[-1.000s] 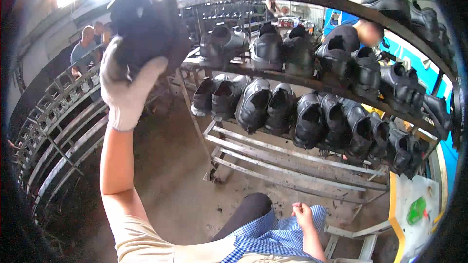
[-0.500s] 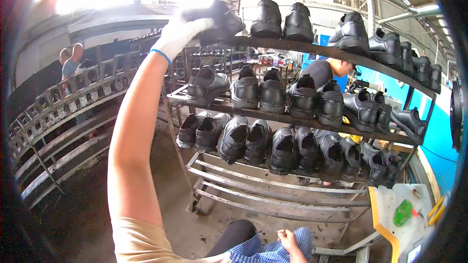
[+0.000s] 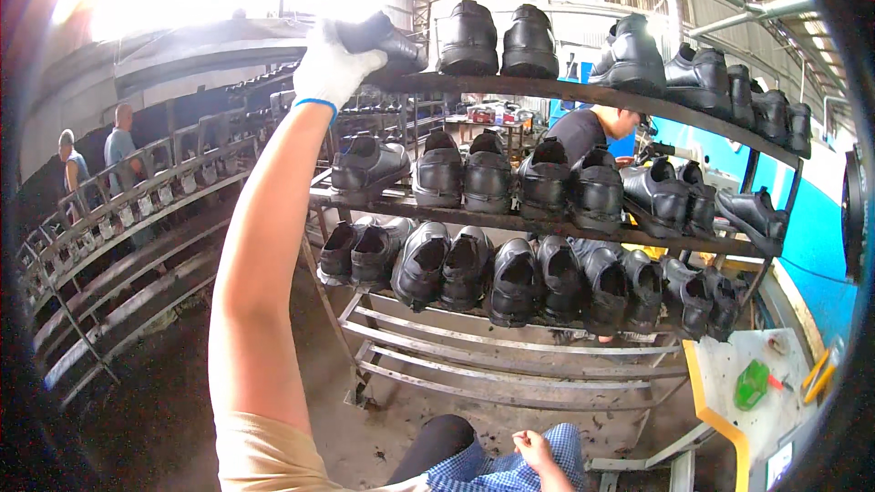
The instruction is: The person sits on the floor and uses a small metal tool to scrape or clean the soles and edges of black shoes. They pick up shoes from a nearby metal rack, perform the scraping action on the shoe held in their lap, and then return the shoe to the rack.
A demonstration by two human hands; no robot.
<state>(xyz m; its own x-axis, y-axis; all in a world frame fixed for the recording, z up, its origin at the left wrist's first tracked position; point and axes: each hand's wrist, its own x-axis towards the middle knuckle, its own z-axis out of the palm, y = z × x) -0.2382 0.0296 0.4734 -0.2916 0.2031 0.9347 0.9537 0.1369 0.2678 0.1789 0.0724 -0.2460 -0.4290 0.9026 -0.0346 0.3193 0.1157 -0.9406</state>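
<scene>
High at the left end of the rack's top shelf, my left hand wears a white knit glove with a blue cuff. Its fingers are closed around a black shoe, partly hidden by the glove and washed out by glare. Beside that shoe stands a pair of black shoes, heels facing me. My bare right hand is low over my lap, against a blue checked cloth. Its fingers are curled together, and whatever may be in them cannot be made out.
The metal rack carries rows of black shoes, with bare rails below. At right is a table with a green object and yellow-handled tool. A person works behind; two others stand left beside another rack.
My left hand and the black shoe have shifted, and the shoe's tilt has changed, with the thumb now stretched along its near side. The view has moved slightly right. My right hand stays put.
</scene>
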